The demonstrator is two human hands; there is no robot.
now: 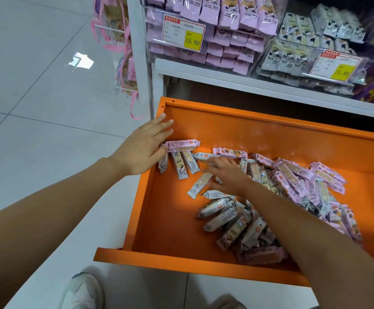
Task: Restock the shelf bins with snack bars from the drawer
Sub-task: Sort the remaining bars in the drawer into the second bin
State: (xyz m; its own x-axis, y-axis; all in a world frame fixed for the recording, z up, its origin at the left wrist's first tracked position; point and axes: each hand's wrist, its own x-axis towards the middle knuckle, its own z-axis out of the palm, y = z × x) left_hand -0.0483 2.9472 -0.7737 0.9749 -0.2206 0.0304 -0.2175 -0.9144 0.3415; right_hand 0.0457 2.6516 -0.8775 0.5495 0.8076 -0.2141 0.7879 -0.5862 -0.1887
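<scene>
- Floor (pixel 36 74): pale tiles with a bright glare patch.
- Shelf (pixel 248 83): a white unit, cut off at the top and right. The gap under its ledge is dark.
- Drawer (pixel 248 130): orange and pulled out below the shelf. Its right end runs out of view, and the right arm covers its near right corner.
- Pink bin (pixel 150 53) and white bin (pixel 364 63): clear boxes on the shelf, both well filled with packs. The tops are cropped, and the purple goods further right are a blur.
- Bars (pixel 293 181): a loose heap in the drawer's right half, with a few scattered towards the left wall. The wrapper print is too small to read.
- Left hand (pixel 145 146): flat, with straight fingers close together over the drawer's left wall. The thumb is at the end of a pink bar (pixel 182 145).
- Right hand (pixel 228 175): palm down on the scattered bars and motion-blurred. I cannot tell if it pinches one.
- Price tag (pixel 182 33): reads 15.80. The rest is illegible.
- Shoe (pixel 83 291): grey, cropped at the bottom edge.
</scene>
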